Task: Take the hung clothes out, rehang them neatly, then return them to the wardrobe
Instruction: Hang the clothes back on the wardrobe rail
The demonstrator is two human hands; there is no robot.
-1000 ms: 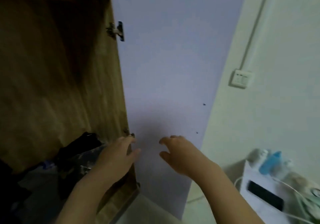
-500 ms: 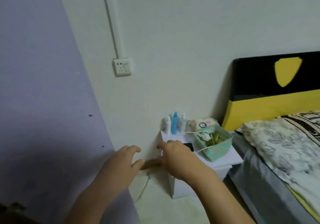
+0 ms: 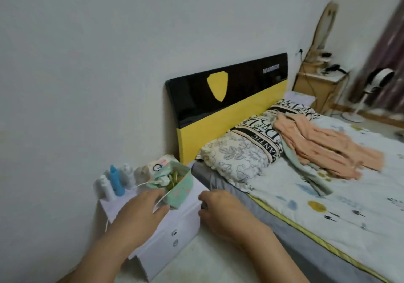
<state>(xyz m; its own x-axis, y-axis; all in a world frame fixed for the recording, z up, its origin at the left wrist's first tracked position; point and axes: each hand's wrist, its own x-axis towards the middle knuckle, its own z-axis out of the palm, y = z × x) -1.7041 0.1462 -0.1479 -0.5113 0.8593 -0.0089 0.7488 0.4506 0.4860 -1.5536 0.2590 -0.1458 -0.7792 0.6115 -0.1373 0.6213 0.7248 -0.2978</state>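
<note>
Peach clothes (image 3: 323,145) on bed (image 3: 341,197) (nightstand (image 3: 175,228) beside)

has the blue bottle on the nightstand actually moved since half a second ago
No. The blue bottle still stands between the white bottles at the back of the nightstand; only the camera swung right.
</note>
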